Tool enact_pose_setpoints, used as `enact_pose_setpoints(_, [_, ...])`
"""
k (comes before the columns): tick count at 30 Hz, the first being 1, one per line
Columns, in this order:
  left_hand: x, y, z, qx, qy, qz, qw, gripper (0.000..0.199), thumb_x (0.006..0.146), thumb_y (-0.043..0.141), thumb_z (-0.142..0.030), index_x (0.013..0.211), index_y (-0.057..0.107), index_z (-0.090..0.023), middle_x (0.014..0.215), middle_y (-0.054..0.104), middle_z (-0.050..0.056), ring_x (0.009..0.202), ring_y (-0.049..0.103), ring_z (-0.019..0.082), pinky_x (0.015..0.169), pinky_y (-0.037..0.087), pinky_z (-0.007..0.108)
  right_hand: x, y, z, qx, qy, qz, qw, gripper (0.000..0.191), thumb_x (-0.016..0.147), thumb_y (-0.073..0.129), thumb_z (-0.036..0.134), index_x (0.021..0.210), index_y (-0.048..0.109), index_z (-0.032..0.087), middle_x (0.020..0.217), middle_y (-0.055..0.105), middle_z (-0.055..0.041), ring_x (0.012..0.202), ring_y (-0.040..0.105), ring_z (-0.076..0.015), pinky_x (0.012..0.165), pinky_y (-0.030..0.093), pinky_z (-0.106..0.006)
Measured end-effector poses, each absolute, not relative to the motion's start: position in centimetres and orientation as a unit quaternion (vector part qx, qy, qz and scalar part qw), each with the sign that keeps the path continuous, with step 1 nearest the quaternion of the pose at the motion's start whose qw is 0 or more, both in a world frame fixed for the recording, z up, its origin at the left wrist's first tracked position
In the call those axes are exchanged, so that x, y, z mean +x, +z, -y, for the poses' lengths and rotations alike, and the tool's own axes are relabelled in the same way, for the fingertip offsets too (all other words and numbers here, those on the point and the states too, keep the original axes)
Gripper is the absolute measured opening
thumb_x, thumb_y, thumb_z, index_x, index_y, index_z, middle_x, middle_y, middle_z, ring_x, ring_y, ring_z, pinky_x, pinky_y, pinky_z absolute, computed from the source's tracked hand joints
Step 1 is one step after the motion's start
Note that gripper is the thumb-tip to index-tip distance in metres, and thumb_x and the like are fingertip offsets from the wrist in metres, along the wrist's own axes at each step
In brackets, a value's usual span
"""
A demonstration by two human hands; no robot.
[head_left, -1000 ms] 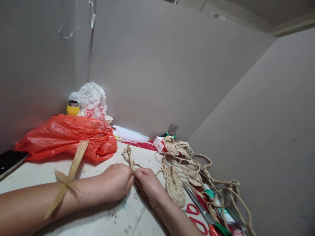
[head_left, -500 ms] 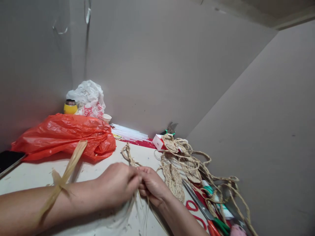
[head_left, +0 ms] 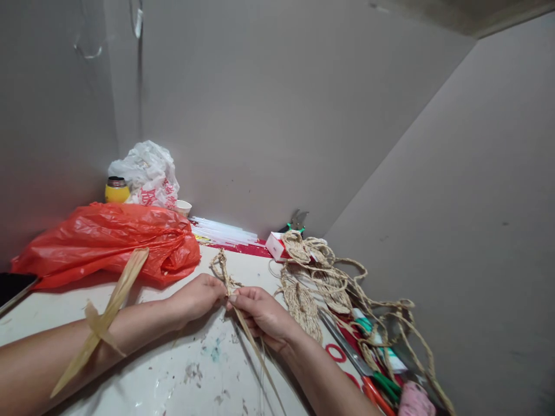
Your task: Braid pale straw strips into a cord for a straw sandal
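Note:
A braided straw cord [head_left: 222, 270] lies on the table, looped at its far end. My left hand [head_left: 200, 297] pinches the near end of the braid from the left. Close against it, my right hand [head_left: 263, 316] grips the same spot with thumb and fingers. Loose straw strands [head_left: 260, 353] run from under my right fingers toward me. A flat, dry strip of straw [head_left: 116, 303] leans across my left forearm, its upper end in front of the red plastic bag [head_left: 117, 234]. Exactly how the strands cross between my fingertips is hidden.
Coiled straw braids [head_left: 303, 309] and scissors [head_left: 347, 346] lie to the right. Pruning shears [head_left: 297, 221], a small box [head_left: 274, 246] and white sticks [head_left: 223, 231] are at the back. A yellow jar [head_left: 116, 192], white bag [head_left: 150, 170], cup [head_left: 183, 207] and phone [head_left: 15, 289] are left.
My left hand has moved back and left, lower to the braid, and now pinches it. The strands swing straight toward me below my right hand. The view has shifted slightly right.

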State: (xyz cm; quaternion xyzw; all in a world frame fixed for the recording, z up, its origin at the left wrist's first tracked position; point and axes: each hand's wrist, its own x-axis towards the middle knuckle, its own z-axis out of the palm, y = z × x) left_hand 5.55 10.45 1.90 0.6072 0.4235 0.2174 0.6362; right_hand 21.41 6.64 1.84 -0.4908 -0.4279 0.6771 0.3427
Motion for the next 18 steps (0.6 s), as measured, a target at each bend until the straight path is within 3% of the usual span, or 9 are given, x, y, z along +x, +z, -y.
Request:
enact_pose_setpoints(5, [5.3,2.2,-11.0,0.652,0.205,-0.446,0.578,0.023,0.07,0.046,-0.028,0.059,0.06,-0.014,0.047,0.039,-0.006,0.043,0.025,0.007,0.045,0.019,0.023,21.2,2.1,-6.5,-0.541,0.594,0.499,0.324,0.023,0.073,0.062,0.037,0.067,0.056,0.015,0.038,0.028,0.0114,0.035,0.016,-0.0045,0.037,0.009,-0.022])
enact_pose_setpoints(11, [5.1,1.3,-11.5,0.702,0.181,-0.419,0.546,0.022,0.069,0.051,-0.035,0.059,0.053,-0.015,0.055,0.047,-0.004,0.051,0.032,0.008,0.05,0.024,0.022,21.0,1.4,-6.5,-0.567,0.505,0.578,0.3,0.022,0.079,0.055,0.032,0.065,0.054,0.014,0.05,0.035,0.0073,0.044,0.024,-0.0058,0.044,0.016,-0.022])
enact_pose_setpoints(18, [4.9,0.5,-11.7,0.674,0.187,-0.424,0.576,0.021,0.067,0.053,-0.035,0.058,0.046,-0.017,0.051,0.035,-0.007,0.048,0.024,0.008,0.047,0.017,0.023,21.5,1.8,-6.6,-0.576,0.422,0.642,0.279,0.023,0.079,0.051,0.028,0.061,0.051,0.015,0.055,0.038,0.0043,0.051,0.031,-0.0076,0.047,0.023,-0.021])
